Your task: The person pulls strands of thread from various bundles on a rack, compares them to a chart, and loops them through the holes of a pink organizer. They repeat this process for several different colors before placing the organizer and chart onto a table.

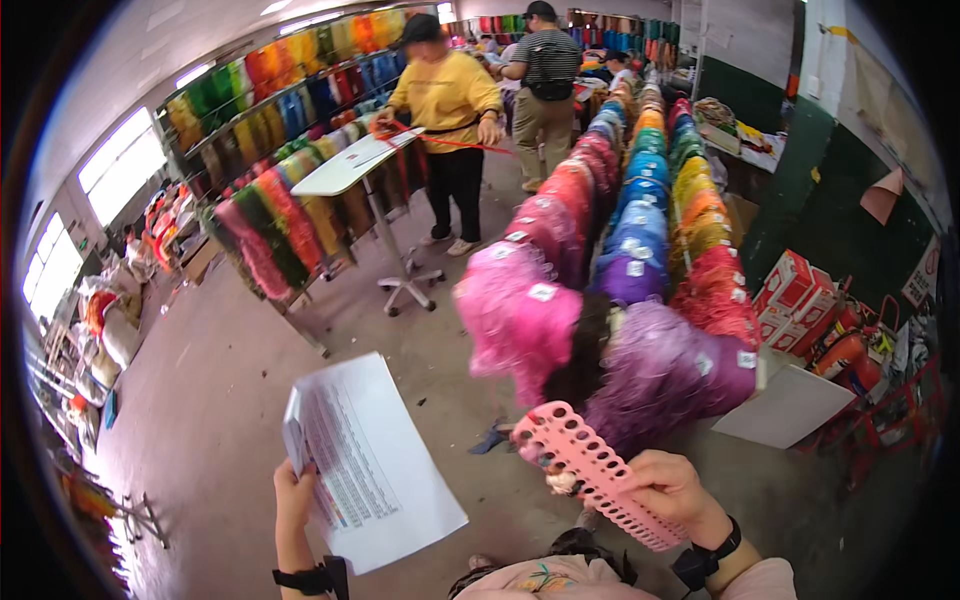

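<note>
My left hand [294, 494] is closed on the left edge of some white printed sheets [420, 490], folded over at that side and covered with rows of small text. In my right hand [668, 488] is a long pink perforated plastic strip [585, 450], with holes along both edges. A small pale bundle [563, 483] hangs against the strip near its far end; its kind is too blurred to tell. Just beyond the strip hang purple thread skeins [668, 365] and bright pink skeins [520, 310], at the near end of the rack. A dark band is on each wrist.
Long racks of coloured skeins [640, 170] run away ahead. A person in yellow [445, 95] handles red strands beside a white wheeled table [345, 168]; another person [545, 85] stands behind. Red-and-white boxes [795, 300], fire extinguishers [845, 358] and a white board [785, 405] lie right.
</note>
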{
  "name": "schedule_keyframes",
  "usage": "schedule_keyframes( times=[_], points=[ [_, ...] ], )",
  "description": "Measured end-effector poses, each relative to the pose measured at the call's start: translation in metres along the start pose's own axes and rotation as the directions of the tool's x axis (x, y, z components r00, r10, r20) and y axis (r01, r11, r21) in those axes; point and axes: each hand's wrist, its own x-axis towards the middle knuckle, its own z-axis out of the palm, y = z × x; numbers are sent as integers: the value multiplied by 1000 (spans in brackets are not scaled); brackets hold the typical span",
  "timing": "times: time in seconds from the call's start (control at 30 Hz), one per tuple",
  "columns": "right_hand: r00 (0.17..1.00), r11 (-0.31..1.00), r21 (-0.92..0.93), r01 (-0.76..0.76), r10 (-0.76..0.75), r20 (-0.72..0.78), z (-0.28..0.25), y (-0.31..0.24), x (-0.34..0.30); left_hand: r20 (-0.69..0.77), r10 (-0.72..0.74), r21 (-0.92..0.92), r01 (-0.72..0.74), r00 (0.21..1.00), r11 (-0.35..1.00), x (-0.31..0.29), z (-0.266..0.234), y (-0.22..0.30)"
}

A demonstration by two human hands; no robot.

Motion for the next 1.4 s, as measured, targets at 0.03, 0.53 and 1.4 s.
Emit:
schedule_keyframes(
  times=[0.03,0.53,1.4],
  points=[
    [1000,1000,12,-6,5,24,13,1,14,-36,25,65,-22,999,998,-14,-10,-13],
    [931,917,367,-156,260,-256,268,65,254,30,-10,263,2,1000,965,84,-124,-111],
    [362,908,316,-275,402,-841,161,232,569,637,236,202,-454,734,868,657,71,-76]
  ],
)
